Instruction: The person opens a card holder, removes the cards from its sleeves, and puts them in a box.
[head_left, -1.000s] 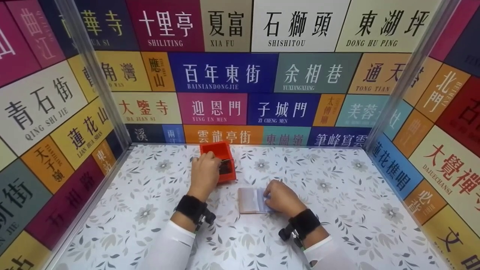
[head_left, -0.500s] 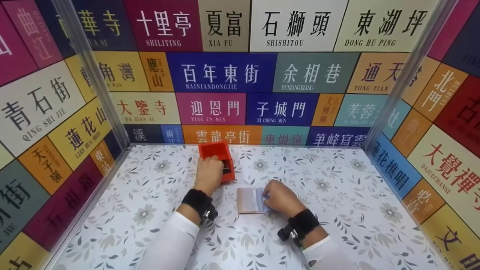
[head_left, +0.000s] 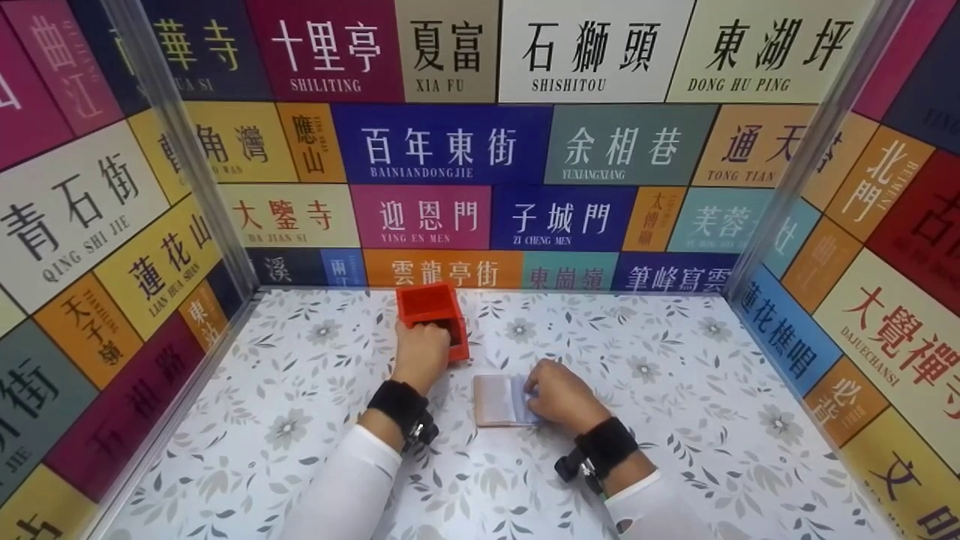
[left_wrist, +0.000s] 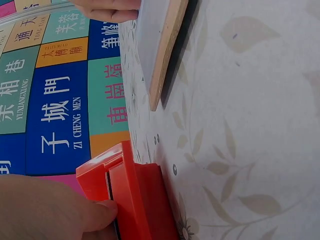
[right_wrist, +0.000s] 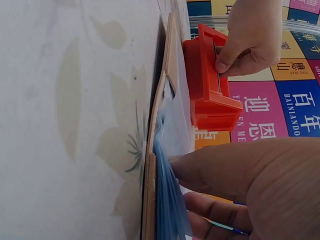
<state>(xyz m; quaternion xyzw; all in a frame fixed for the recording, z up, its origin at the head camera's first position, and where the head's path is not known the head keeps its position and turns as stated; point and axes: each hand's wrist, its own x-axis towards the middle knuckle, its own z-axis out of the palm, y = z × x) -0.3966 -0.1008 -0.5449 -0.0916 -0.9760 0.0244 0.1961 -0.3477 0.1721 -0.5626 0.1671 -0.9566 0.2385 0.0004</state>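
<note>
My left hand [head_left: 424,352] reaches into a red plastic bin [head_left: 463,346] at the back of the table. In the left wrist view its thumb and fingers pinch the edge of a thin, dark, flat piece [left_wrist: 109,187], perhaps a card, at the bin's opening. The piece's face is mostly hidden. Nearer and to the right lies an opened card holder [head_left: 493,401] with a tan cover and clear bluish sleeves [right_wrist: 167,195]. My right hand [head_left: 562,394] pinches these sleeves at their right side, with the thumb on one face and fingers behind.
The table [head_left: 300,480] has a white, flower-printed cover. Walls of coloured panels [head_left: 442,142] with printed characters stand at the back and both sides. A clear corner strip [head_left: 795,161] runs up at the right. Black camera bands [head_left: 397,405] circle both wrists.
My left hand has moved down and slightly right, deeper into the red bin; the dark piece seen by its fingers earlier is now mostly covered. The right hand and card holder stay put.
</note>
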